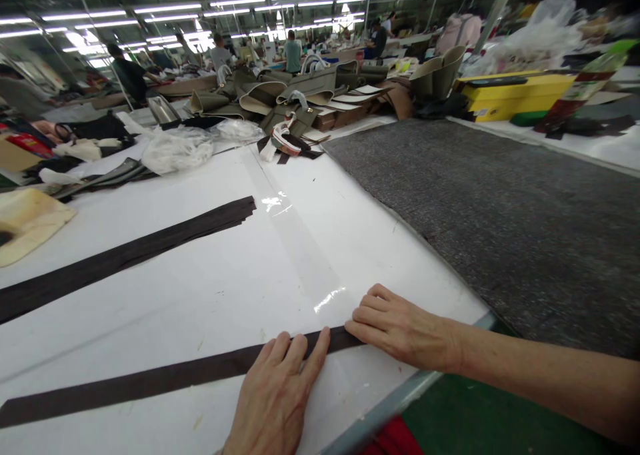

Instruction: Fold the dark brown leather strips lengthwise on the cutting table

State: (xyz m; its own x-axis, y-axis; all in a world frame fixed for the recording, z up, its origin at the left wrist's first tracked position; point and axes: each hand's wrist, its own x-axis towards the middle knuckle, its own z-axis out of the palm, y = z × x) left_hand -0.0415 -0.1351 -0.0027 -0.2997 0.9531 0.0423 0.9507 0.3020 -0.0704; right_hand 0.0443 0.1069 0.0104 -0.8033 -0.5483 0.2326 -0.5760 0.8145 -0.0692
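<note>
A long dark brown strip [150, 382] lies across the near part of the white table [210, 295]. My left hand [275, 395] rests flat on it, fingers stretched out. My right hand [395, 328] presses its fingertips on the strip's right end, fingers together and extended. A band of clear tape [295, 242] runs away from that end toward the back. A second bundle of dark strips [125, 255] lies further back on the left.
A grey felt mat [500, 228] covers the right side. Olive and tan cut pieces [300, 98] pile up at the back, with crumpled plastic [175, 152] and a yellow box [515, 95]. Foam [25, 222] lies at the left. People work at far tables.
</note>
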